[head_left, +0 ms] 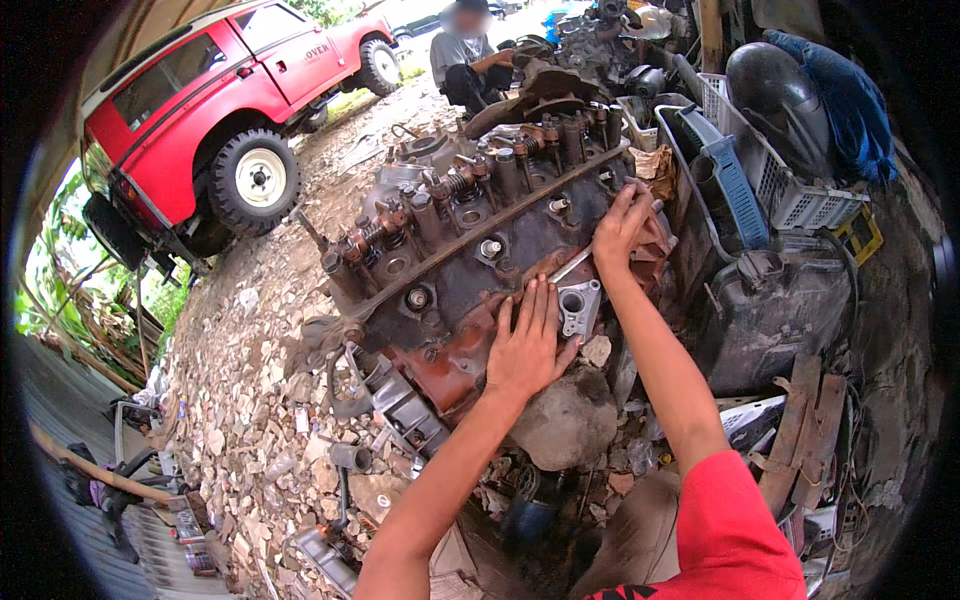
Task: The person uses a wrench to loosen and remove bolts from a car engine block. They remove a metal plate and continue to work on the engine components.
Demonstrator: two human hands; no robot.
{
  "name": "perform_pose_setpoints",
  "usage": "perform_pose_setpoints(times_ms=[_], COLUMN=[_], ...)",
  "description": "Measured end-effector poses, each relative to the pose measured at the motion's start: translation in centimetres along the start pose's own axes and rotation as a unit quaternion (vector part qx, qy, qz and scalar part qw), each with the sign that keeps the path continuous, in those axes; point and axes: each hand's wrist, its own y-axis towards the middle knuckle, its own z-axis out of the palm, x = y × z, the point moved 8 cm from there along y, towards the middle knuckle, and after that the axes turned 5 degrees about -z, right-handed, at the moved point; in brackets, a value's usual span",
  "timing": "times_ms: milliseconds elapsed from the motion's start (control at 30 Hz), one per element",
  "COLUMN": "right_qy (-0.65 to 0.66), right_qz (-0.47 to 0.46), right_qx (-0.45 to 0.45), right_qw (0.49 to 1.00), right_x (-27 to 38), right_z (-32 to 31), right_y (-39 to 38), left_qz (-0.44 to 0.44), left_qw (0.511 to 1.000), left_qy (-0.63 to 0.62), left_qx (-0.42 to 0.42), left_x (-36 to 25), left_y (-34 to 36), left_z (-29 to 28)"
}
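Note:
In front of me stands a dirty engine block (455,320), black and rusty red, with springs and rocker gear (440,190) exposed along its top. My left hand (527,340) lies with fingers stretched against the block's near side. Its thumb touches the lower edge of a silver metal bracket (577,308) with a round hole; the fingers cover part of that bracket's left side. Further right, my right hand (622,232) rests on the block's side near its right end, fingers extended. Between the hands runs a thin light-coloured strip or rod (572,265).
A large stone (567,415) sits below the block. Ribbed metal castings (400,400) lean at its left end on rubble ground (270,370). Plastic crates (735,190) and a black tank (775,310) stand at right. Behind are a red off-road vehicle (240,100) and a seated person (465,60).

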Motion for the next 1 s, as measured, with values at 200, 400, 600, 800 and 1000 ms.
perform_pose_setpoints(times_ms=[200, 400, 600, 800, 1000], right_qy=[-0.023, -0.083, -0.037, 0.135, 0.099], right_qz=[0.043, 0.175, 0.239, 0.34, 0.31], right_qx=[0.046, 0.32, 0.431, 0.393, 0.275], right_qw=[0.998, 0.928, 0.87, 0.844, 0.905], right_x=[0.4, -2.2, -1.7, 1.7, 0.9], right_z=[-1.6, -2.6, -0.7, -1.9, -8.5], right_y=[-0.5, -4.4, -4.9, -2.7, -7.1], left_qz=[-0.001, 0.003, -0.006, -0.015, 0.014], left_qw=[1.0, 1.0, 0.999, 0.975, 0.984], left_qy=[0.019, 0.009, -0.033, -0.199, -0.138], left_qx=[0.002, -0.012, -0.019, -0.093, -0.11], left_x=[0.6, 0.4, 1.1, 1.1, 0.3], left_y=[-0.6, -0.4, -0.8, -0.9, -1.0], left_z=[-0.1, -0.3, -1.2, -3.2, -2.6])
